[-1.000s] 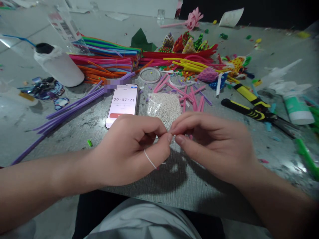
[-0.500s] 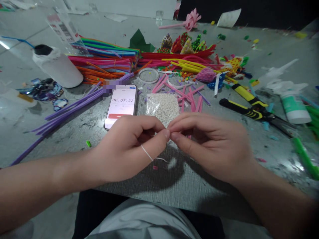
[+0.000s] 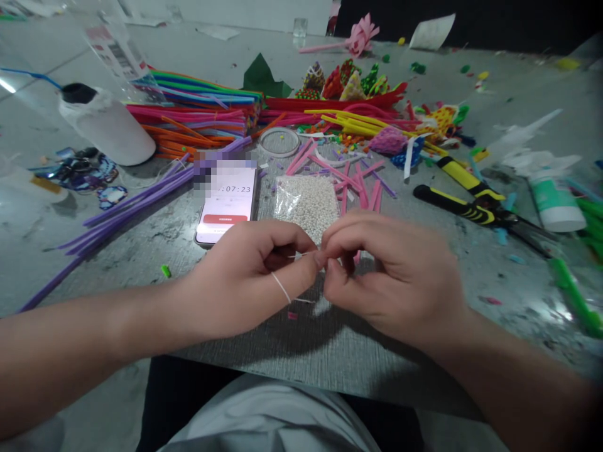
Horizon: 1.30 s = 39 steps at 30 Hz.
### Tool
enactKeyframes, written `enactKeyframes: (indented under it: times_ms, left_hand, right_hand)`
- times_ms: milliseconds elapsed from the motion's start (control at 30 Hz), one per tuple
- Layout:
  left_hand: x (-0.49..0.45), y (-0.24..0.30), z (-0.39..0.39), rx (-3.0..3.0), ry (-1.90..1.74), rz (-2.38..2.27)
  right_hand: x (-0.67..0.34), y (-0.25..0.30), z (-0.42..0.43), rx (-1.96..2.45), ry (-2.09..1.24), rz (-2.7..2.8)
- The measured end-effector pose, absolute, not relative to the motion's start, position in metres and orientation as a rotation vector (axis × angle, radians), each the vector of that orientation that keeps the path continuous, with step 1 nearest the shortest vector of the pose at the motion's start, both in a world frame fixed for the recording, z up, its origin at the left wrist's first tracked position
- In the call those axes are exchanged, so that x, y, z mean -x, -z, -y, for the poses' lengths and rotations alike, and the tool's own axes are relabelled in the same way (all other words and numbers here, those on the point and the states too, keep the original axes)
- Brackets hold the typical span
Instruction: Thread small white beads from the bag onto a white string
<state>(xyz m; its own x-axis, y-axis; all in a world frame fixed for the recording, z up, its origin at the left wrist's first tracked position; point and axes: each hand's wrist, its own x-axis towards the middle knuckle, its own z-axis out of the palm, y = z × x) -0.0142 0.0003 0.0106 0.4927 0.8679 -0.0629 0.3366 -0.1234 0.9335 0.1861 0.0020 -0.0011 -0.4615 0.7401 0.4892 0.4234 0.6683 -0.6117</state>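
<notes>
While your two grips, left hand (image 3: 245, 279) and right hand (image 3: 393, 279), pinch one thread (image 3: 281, 287), one bead bag (image 3: 307, 201) at twelve.

- Dim room, light from above: dark shadow on the table (image 3: 301, 345) under the right hand (image 3: 400, 282), slightly motion-blurred.
- Glare far right; edges warp, soften.

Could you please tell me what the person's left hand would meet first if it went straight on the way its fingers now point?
Most likely the right hand: the left hand, pinching a white string, points rightward, and the two sets of fingertips look almost touching. The bag of beads lies farther back.
</notes>
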Motion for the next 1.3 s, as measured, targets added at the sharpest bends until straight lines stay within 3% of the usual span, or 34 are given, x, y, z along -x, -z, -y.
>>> enactKeyframes:
  times_ms: [233,533,767,1300]
  left_hand:
    - [0.012,-0.009,-0.001,-1.593,-0.637,-1.01]
    - [0.014,-0.01,-0.005,-1.334,-0.647,-1.002]
    - [0.015,-0.009,-0.004,-1.211,-0.678,-0.885]
    - [0.017,-0.012,-0.007,-1.167,-0.588,-0.918]
  right_hand:
    - [-0.186,0.001,-0.003,0.873,-0.425,2.149]
    - [-0.194,0.006,0.001,0.974,-0.781,1.881]
    - [-0.195,0.002,0.003,0.929,-0.847,1.835]
    - [-0.192,0.003,-0.004,0.836,-0.507,2.01]
